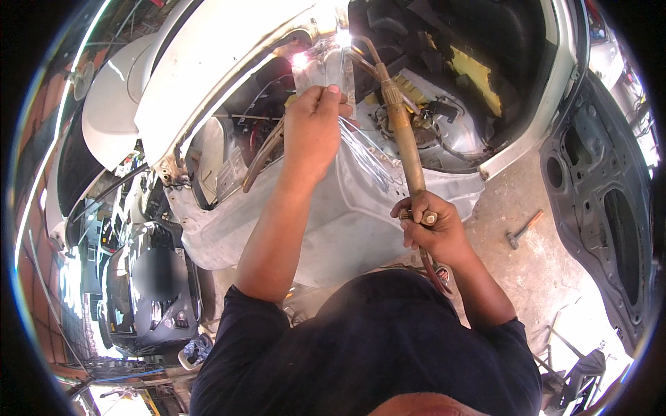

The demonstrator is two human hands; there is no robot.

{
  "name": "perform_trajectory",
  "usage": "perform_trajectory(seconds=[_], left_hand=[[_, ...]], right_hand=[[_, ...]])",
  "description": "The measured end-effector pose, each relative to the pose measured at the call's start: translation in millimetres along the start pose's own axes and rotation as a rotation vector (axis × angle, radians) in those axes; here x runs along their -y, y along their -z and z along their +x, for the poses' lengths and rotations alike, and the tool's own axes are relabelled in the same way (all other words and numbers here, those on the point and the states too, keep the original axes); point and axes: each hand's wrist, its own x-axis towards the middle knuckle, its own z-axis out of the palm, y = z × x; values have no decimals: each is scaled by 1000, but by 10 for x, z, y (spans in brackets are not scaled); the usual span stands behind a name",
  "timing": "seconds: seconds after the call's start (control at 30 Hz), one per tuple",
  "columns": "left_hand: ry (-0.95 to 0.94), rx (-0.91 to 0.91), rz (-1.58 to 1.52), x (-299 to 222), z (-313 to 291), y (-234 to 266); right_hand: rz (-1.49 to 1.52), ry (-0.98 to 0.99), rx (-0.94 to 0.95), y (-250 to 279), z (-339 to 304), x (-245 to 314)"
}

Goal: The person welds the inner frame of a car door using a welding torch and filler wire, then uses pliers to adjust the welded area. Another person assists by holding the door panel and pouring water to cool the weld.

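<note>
My left hand (316, 125) is closed near a car body's bare metal pillar (326, 73). From its fingers a loose bundle of thin silvery wire (368, 159) trails down to the right. Beside that wrist lies a long brownish handle-like piece (263, 158); what it belongs to is hidden. My right hand (433, 229) grips a brass gas torch (401, 128) low down, by its valve knobs. The torch's bent tip reaches the top of the pillar, where a white glare hides the flame's contact. Another pinkish bright spot shows on the metal left of it.
Bare grey metal of the car body (277, 236) curves below my hands. Dark openings flank the pillar; the right one holds wiring and yellow foam (475, 80). A hammer (525, 230) lies on the concrete, near a grey door panel (603, 180). A dark car (142, 305) stands left.
</note>
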Motion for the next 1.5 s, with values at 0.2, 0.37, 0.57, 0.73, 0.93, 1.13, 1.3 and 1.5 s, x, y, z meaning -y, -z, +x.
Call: perform_trajectory(seconds=[0.2,0.37,0.57,0.73,0.93,1.13,1.3,1.5], left_hand=[[22,8,19,-63,-36,3],[26,5,1,-53,-31,-5],[15,17,27,-72,-28,3],[19,21,48,-84,-30,11],[10,6,76,-83,-37,-6],[-6,-3,51,-66,-24,-27],[-5,-5,63,-39,7,-28],[-26,2,45,9,31,-38]], right_hand=[[0,14,9,-2,-3,-1],[12,1,-4,-17,-4,16],[7,6,2,-23,-3,6],[6,6,2,-23,5,-19],[-9,7,3,-25,2,-29],[-15,6,-3,-27,-4,-40],[-20,-5,-8,-34,-6,-18],[-14,1,1,-19,1,-22]])
